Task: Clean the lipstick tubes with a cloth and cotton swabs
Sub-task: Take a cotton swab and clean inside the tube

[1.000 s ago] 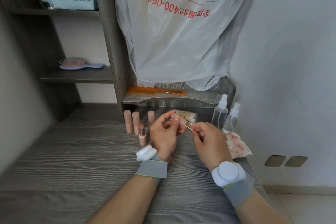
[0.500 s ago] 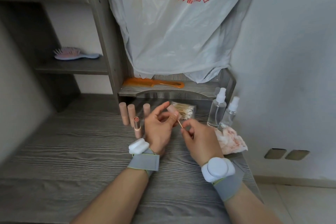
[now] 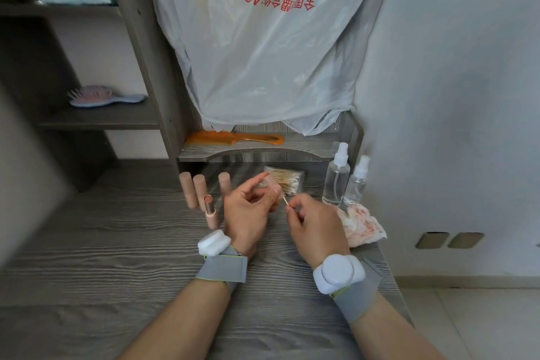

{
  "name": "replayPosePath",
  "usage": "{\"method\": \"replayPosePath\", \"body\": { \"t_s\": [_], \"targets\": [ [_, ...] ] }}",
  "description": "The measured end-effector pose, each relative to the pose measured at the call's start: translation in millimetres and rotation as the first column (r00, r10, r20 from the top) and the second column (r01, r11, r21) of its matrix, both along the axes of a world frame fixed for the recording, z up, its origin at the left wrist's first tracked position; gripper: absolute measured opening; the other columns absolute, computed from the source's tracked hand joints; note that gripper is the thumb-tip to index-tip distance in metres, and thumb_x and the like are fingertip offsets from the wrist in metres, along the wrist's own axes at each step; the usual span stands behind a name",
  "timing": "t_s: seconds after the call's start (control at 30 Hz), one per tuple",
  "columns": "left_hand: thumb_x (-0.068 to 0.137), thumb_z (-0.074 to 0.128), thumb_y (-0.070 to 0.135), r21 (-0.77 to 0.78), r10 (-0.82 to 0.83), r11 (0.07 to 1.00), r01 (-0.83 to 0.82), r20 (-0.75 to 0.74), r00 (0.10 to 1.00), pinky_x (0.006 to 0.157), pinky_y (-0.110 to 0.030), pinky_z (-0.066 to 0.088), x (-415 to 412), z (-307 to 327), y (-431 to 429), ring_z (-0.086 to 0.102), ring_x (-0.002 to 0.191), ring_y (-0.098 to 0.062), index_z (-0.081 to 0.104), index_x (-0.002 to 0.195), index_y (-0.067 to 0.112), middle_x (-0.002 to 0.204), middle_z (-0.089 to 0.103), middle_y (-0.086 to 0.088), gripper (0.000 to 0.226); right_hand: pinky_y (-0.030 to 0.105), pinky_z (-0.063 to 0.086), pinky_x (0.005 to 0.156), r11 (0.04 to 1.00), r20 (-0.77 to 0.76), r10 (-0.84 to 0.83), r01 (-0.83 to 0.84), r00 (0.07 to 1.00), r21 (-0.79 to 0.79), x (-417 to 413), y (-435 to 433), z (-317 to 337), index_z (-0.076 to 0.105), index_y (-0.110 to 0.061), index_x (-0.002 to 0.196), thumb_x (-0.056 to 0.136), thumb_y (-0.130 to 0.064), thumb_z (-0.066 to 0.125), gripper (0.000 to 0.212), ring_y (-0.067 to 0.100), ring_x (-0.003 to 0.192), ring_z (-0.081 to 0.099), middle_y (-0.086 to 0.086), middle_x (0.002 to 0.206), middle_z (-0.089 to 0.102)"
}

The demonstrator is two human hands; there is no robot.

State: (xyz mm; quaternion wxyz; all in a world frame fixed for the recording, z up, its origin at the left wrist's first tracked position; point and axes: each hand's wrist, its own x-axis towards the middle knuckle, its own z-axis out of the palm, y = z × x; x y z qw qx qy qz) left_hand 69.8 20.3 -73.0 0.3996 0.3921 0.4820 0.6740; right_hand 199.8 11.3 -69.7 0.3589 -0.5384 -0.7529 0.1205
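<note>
The left hand (image 3: 248,210) pinches a small pink piece, by its look a lipstick cap (image 3: 272,185), between thumb and curled fingers, with the index finger raised above it. The right hand (image 3: 317,226) pinches the thin stick of a cotton swab (image 3: 285,202), which points up toward the cap. Both are held above the desk (image 3: 117,242), just in front of the pack of swabs (image 3: 287,183).

The cap is probably light, stiff and smooth, so it could slip. A grip on its outer wall, away from the open end, leaves room for the swab. The stick looks slender and may bend if it is pressed hard.

The swab's tip is hidden behind the left fingers, so I cannot tell whether it touches the cap. The open lipstick (image 3: 209,210) stands beside three closed tubes (image 3: 200,191). The stained cloth (image 3: 362,225) lies to the right, below two spray bottles (image 3: 337,178).
</note>
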Motion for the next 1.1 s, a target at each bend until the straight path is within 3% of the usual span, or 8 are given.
{"method": "replayPosePath", "body": {
  "t_s": [0.13,0.3,0.47,0.63,0.77,0.9,1.1],
  "targets": [
    [0.084,0.073,0.002,0.006,0.023,1.000,-0.023,-0.008,1.000,0.061,-0.020,0.054,-2,0,0,0.066,0.062,-0.010,0.065,0.122,0.009,0.073,0.073,-0.006,0.039,0.030,0.044,0.061,0.999,0.023,0.043,-0.042,0.999,-0.027,-1,1,-1,0.065,-0.024,0.090,0.091,-0.028,0.061,0.006,0.014,0.063,0.054,-0.011,0.061,0.052],
    [0.084,0.073,0.003,0.023,0.009,1.000,-0.009,0.002,1.000,0.064,-0.026,0.057,-1,-1,-2,0.066,0.066,-0.015,0.065,0.121,0.010,0.078,0.073,-0.013,0.038,0.020,0.036,0.053,0.997,-0.058,0.078,-0.079,0.995,-0.008,-1,0,-1,0.067,-0.025,0.086,0.090,-0.030,0.065,0.006,0.005,0.050,0.046,-0.012,0.047,0.042],
    [0.083,0.075,0.003,0.034,-0.017,0.999,0.018,-0.028,0.999,0.063,-0.027,0.056,0,-4,-3,0.067,0.066,-0.015,0.067,0.116,0.013,0.077,0.073,-0.013,0.035,0.016,0.034,0.052,1.000,-0.131,0.021,-0.019,0.991,0.016,-1,2,-3,0.064,-0.025,0.080,0.090,-0.028,0.066,0.011,-0.002,0.053,0.050,-0.014,0.046,0.044],
    [0.083,0.073,0.001,0.028,-0.010,1.000,0.010,0.001,1.000,0.061,-0.025,0.056,-2,-3,-5,0.067,0.068,-0.017,0.068,0.117,0.010,0.077,0.072,-0.014,0.035,0.016,0.044,0.062,0.997,-0.148,0.052,-0.060,0.988,-0.046,-4,4,-8,0.067,-0.029,0.087,0.085,-0.025,0.071,0.007,0.001,0.061,0.056,-0.012,0.066,0.060],
    [0.083,0.074,0.001,0.005,-0.029,1.000,0.029,-0.009,1.000,0.061,-0.023,0.055,-2,-1,-8,0.067,0.066,-0.013,0.067,0.117,0.011,0.077,0.073,-0.012,0.036,0.009,0.038,0.055,0.999,-0.158,0.002,-0.008,0.987,-0.035,-3,3,-7,0.067,-0.025,0.084,0.086,-0.025,0.071,0.004,0.000,0.059,0.054,-0.011,0.059,0.057],
    [0.083,0.075,0.003,0.012,-0.036,0.999,0.036,0.008,0.999,0.063,-0.023,0.055,0,0,-10,0.066,0.065,-0.013,0.068,0.116,0.014,0.074,0.072,-0.011,0.035,0.016,0.036,0.050,0.999,-0.170,-0.044,0.046,0.984,0.012,-1,4,-8,0.064,-0.021,0.075,0.088,-0.029,0.069,0.016,0.008,0.051,0.049,-0.008,0.048,0.050],
    [0.083,0.074,0.002,-0.004,0.023,1.000,-0.023,0.077,0.997,0.060,-0.021,0.054,-4,4,-9,0.066,0.062,-0.010,0.067,0.117,0.010,0.079,0.074,-0.013,0.036,0.010,0.040,0.057,0.998,-0.166,0.064,-0.067,0.984,-0.012,-6,0,-7,0.064,-0.033,0.081,0.085,-0.021,0.071,0.015,0.007,0.061,0.057,-0.011,0.061,0.061]
  ]
}}
